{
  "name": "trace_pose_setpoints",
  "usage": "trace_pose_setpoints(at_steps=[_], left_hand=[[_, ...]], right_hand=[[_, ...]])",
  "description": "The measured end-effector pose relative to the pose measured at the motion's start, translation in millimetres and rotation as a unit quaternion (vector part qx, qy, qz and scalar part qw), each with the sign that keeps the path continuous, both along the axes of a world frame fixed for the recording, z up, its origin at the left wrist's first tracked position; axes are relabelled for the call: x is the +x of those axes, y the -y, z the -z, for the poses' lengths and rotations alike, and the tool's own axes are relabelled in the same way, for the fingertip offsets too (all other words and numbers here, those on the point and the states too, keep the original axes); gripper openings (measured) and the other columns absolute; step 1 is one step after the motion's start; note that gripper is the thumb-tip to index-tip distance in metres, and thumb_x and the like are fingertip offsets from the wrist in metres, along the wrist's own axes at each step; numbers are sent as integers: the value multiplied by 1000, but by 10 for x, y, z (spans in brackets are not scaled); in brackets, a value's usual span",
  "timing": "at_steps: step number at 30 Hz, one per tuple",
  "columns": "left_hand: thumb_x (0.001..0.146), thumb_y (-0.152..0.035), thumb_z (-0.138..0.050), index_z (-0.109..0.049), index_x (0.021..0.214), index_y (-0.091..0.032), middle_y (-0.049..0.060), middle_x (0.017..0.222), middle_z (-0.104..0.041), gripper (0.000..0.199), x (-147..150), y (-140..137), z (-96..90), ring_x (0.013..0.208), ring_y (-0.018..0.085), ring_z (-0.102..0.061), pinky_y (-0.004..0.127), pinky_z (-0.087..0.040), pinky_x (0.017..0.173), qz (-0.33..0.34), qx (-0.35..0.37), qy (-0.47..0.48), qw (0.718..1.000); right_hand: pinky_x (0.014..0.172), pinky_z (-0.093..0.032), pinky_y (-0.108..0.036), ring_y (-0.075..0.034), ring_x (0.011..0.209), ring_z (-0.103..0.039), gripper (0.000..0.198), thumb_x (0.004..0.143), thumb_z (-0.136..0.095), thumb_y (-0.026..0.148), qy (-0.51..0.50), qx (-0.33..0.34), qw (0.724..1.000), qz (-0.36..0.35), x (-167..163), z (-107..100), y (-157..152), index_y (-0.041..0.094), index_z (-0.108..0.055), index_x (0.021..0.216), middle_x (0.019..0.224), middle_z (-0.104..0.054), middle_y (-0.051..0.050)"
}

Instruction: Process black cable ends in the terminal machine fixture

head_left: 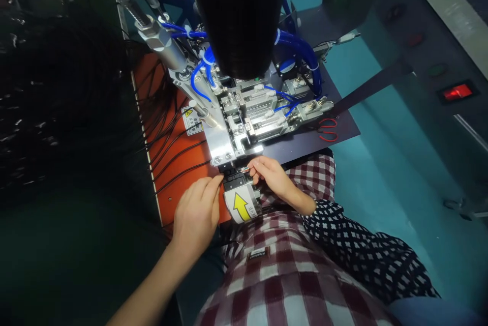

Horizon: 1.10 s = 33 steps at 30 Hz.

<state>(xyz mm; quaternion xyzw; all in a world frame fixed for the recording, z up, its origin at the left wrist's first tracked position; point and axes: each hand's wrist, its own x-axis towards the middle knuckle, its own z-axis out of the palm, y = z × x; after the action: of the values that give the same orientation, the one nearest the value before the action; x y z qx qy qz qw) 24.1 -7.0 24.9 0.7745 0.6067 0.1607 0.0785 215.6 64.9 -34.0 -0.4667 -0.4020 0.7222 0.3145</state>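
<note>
My right hand (271, 177) pinches a small silvery piece (243, 169) between thumb and forefinger, at the right side of a black fixture (234, 181). The piece is too small to name. At the fixture's left edge are the closed fingertips of my left hand (199, 209); whatever they grip, if anything, is hidden. Just in front of the fixture sits a white label with a yellow arrow (241, 206). Behind both hands stands a metal machine (253, 112) with slides and blue air tubes (301, 51).
Several black cables (179, 150) cross the orange tabletop (168, 204) on the left. Red-handled scissors (328, 129) lie on the dark plate (297, 148) at right. A large black cylinder (236, 16) hangs overhead. A lit red switch (457, 92) is on a panel far right.
</note>
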Motion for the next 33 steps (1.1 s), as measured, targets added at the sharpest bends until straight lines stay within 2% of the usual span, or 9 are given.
trace_pose_setpoints(at_steps=[5, 15, 19, 21, 23, 25, 27, 30, 33], left_hand=[[92, -12, -41, -56, 123, -13, 12, 104, -63, 34, 170, -88, -4, 92, 22, -58, 33, -49, 78, 70, 5, -5, 998], [91, -8, -38, -54, 122, -13, 12, 101, -64, 35, 267, -125, 157, 88, 22, -57, 32, -49, 73, 61, 42, -25, 997], [92, -7, -37, -51, 126, -14, 13, 102, -62, 38, 299, -97, 185, 86, 22, -55, 34, -48, 75, 50, 31, -47, 997], [92, -7, -37, -51, 125, -13, 13, 102, -62, 37, 303, -94, 194, 86, 22, -55, 34, -48, 75, 47, 34, -50, 997], [92, -7, -37, -50, 126, -14, 13, 101, -61, 38, 299, -95, 201, 86, 22, -54, 34, -48, 75, 49, 42, -50, 997], [92, -7, -37, -49, 128, -15, 12, 101, -61, 39, 293, -97, 205, 86, 22, -55, 33, -48, 75, 53, 49, -45, 996], [92, -8, -38, -49, 128, -15, 12, 101, -60, 39, 287, -97, 208, 86, 21, -55, 32, -48, 74, 52, 56, -35, 996], [91, -8, -40, -50, 126, -14, 12, 101, -60, 37, 285, -94, 214, 87, 22, -54, 32, -48, 73, 49, 60, -27, 997], [90, -6, -39, -52, 125, -14, 12, 100, -59, 38, 291, -92, 223, 86, 22, -54, 32, -48, 73, 45, 52, -29, 997]], right_hand=[[57, -45, -25, -10, 54, -55, 30, 89, -54, 45, -8, 24, 1000, -10, -7, 3, 19, 16, -60, 84, 70, -59, 2], [58, -45, -27, -13, 58, -55, 20, 87, -56, 38, 47, 63, 997, -24, -17, -113, 45, 18, -56, 82, 67, -56, 2], [68, -45, -30, -16, 68, -54, 14, 90, -50, 28, 173, 235, 956, -18, -45, -197, 63, 20, -56, 80, 75, -57, -2], [71, -44, -31, -16, 71, -53, 15, 91, -48, 26, 207, 286, 936, -12, -51, -200, 66, 20, -55, 79, 80, -57, -3], [65, -44, -29, -15, 65, -52, 15, 91, -49, 29, 177, 240, 955, -11, -47, -163, 58, 20, -54, 79, 75, -55, -2], [58, -44, -27, -13, 57, -51, 18, 90, -51, 34, 107, 141, 984, -17, -34, -105, 43, 20, -54, 79, 69, -54, 1], [55, -44, -26, -12, 54, -51, 23, 90, -52, 40, 47, 70, 996, -27, -21, -59, 35, 19, -54, 79, 68, -56, 1], [54, -44, -25, -11, 54, -52, 24, 90, -53, 40, 35, 69, 997, -26, -21, -59, 49, 19, -54, 80, 66, -54, 3], [52, -40, -25, -12, 54, -49, 19, 89, -54, 36, 83, 128, 988, -18, -39, -108, 72, 20, -54, 79, 61, -50, 4]])
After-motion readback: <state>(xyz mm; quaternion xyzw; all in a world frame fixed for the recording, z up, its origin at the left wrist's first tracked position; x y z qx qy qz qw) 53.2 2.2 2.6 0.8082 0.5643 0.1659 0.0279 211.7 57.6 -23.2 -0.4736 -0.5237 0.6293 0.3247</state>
